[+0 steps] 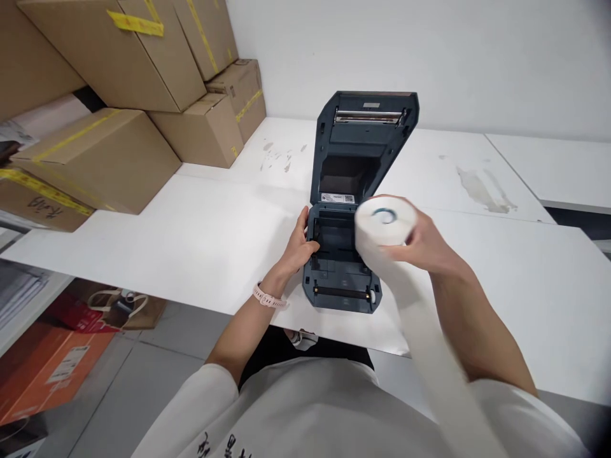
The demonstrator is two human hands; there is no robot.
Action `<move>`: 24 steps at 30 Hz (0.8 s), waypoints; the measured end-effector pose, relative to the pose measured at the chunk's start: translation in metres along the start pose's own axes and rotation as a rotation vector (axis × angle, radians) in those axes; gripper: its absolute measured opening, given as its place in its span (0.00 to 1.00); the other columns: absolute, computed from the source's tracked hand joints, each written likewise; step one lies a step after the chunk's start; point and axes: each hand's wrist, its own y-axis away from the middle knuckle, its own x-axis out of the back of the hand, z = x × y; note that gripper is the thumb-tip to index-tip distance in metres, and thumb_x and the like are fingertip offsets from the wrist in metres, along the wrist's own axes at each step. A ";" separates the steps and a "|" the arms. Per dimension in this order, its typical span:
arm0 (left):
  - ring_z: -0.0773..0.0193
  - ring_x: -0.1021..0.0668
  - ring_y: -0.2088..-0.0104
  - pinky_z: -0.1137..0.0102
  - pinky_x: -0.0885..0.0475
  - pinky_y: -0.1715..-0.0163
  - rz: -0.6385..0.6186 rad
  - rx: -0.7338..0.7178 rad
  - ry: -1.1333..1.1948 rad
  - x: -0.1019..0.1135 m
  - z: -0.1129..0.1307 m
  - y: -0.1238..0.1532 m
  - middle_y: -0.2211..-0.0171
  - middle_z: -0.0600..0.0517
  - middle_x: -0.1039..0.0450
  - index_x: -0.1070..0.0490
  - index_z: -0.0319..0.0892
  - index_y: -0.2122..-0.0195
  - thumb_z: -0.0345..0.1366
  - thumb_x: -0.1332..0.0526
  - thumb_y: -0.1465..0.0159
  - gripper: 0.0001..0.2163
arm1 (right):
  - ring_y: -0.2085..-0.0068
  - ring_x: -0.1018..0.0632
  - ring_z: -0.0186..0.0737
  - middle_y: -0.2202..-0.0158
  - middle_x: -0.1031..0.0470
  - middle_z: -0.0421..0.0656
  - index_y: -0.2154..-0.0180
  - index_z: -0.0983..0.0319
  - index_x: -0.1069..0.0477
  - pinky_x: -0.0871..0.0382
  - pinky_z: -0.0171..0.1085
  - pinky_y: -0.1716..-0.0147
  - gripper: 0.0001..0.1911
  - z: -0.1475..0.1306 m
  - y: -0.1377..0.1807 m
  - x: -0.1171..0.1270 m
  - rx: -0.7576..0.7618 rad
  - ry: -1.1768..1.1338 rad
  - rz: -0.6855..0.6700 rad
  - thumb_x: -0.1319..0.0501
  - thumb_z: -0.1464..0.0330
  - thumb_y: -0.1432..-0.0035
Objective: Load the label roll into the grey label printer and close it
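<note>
A dark grey label printer point(351, 191) stands on the white table point(200, 235) with its lid swung up and its paper bay empty. My left hand point(300, 245) rests on the printer's left side wall, fingers inside the bay edge. My right hand point(420, 245) holds a white paper roll point(384, 229) just above and to the right of the bay. A loose strip of paper point(439, 362) trails from the roll down towards my body, blurred.
Stacked cardboard boxes point(124, 127) with yellow tape fill the table's left back corner. An orange box point(52, 362) and a bag point(119, 302) sit on the floor under the table at left. A white wall stands behind; a second table point(558, 165) adjoins at right.
</note>
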 end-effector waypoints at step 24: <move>0.46 0.54 0.22 0.51 0.52 0.25 -0.072 -0.050 0.013 0.001 0.001 0.002 0.21 0.48 0.63 0.63 0.50 0.23 0.31 0.37 0.45 0.51 | 0.45 0.20 0.50 0.48 0.20 0.50 0.46 0.62 0.24 0.27 0.53 0.43 0.17 -0.023 -0.058 0.006 0.497 0.262 0.742 0.39 0.60 0.30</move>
